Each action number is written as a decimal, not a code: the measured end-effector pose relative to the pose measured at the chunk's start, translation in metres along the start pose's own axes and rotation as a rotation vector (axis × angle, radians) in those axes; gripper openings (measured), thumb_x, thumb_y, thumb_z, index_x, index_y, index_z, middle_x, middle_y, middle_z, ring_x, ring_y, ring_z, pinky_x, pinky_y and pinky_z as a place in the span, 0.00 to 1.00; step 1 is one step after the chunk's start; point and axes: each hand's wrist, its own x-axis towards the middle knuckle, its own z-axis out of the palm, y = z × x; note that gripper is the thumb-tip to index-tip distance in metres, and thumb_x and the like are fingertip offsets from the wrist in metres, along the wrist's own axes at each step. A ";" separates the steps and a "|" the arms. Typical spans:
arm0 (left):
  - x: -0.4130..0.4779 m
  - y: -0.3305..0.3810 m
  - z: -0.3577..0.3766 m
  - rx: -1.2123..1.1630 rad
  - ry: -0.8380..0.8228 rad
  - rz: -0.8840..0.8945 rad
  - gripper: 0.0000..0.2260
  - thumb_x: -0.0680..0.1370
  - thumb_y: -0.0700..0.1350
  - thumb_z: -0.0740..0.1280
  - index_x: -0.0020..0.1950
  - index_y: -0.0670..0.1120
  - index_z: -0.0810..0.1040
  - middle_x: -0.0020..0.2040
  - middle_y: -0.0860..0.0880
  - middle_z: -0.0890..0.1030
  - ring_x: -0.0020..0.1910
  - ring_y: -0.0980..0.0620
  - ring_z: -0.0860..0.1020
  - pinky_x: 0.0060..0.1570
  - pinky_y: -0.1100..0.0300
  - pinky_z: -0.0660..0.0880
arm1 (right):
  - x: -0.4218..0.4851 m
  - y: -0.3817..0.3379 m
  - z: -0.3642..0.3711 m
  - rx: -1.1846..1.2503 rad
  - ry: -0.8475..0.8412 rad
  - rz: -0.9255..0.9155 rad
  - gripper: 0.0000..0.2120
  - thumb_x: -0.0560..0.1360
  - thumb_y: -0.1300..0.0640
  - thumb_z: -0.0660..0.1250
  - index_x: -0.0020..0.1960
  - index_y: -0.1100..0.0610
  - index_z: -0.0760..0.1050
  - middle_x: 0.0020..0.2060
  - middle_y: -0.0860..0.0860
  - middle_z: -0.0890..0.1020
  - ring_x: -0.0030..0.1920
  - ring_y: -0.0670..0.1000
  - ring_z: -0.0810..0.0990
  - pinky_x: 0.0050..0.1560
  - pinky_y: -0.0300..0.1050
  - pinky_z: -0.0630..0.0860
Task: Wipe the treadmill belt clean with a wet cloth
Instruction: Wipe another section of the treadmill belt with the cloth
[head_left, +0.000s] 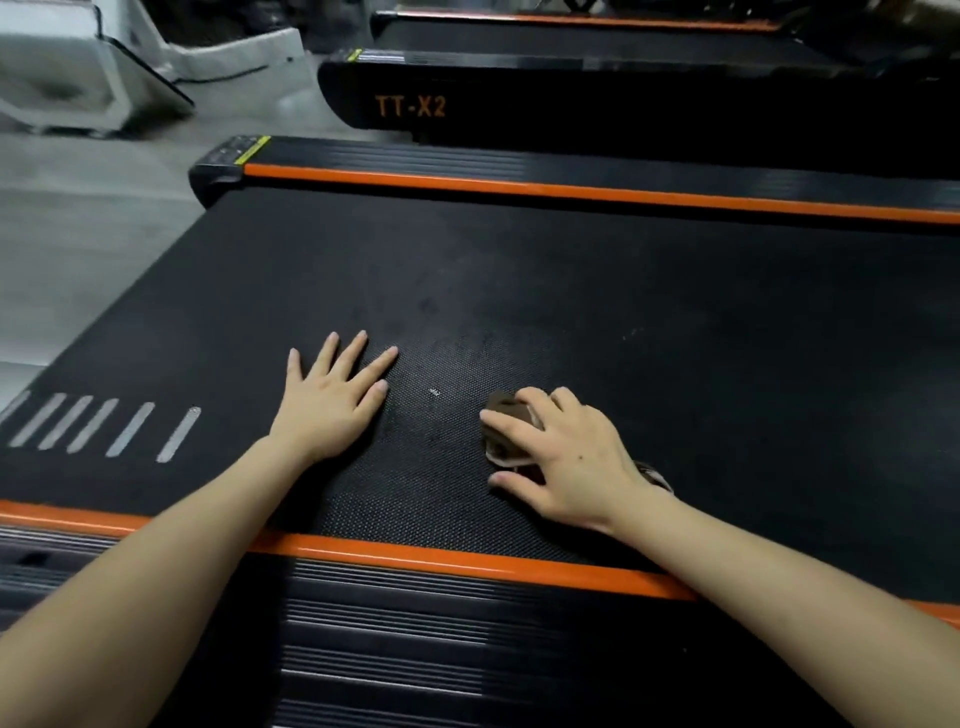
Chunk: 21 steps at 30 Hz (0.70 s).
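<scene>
Textured black belt (519, 291) | left grip (324, 410) flat, splayed | right grip (566, 462) curled round crumpled brown cloth (506, 415)

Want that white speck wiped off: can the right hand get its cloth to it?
Probably yes. The speck lies on bare belt just left of the right hand and cloth, nothing between; the left hand rests flat further left.

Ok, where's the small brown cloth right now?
Head view: the brown cloth is bunched under the right hand on the black treadmill belt, right of the flat left hand.
</scene>
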 end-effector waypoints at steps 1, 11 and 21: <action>0.000 0.000 0.000 -0.003 0.004 0.009 0.21 0.81 0.59 0.40 0.74 0.65 0.43 0.79 0.52 0.45 0.77 0.48 0.40 0.72 0.40 0.38 | -0.001 -0.001 -0.001 -0.029 -0.002 0.015 0.29 0.71 0.33 0.55 0.66 0.47 0.71 0.58 0.55 0.75 0.46 0.55 0.74 0.36 0.46 0.73; 0.009 -0.019 -0.019 0.090 -0.073 0.112 0.23 0.80 0.62 0.41 0.76 0.64 0.48 0.79 0.53 0.49 0.77 0.46 0.45 0.70 0.35 0.38 | 0.046 0.018 0.004 -0.065 -0.035 0.505 0.21 0.77 0.40 0.57 0.65 0.50 0.73 0.53 0.58 0.73 0.44 0.59 0.78 0.37 0.49 0.74; 0.045 -0.092 -0.022 0.063 -0.064 0.260 0.34 0.68 0.66 0.27 0.74 0.67 0.46 0.78 0.54 0.47 0.77 0.43 0.43 0.70 0.36 0.37 | 0.079 -0.090 0.005 -0.188 -0.091 0.541 0.28 0.74 0.38 0.52 0.67 0.52 0.72 0.51 0.59 0.77 0.45 0.59 0.77 0.41 0.50 0.75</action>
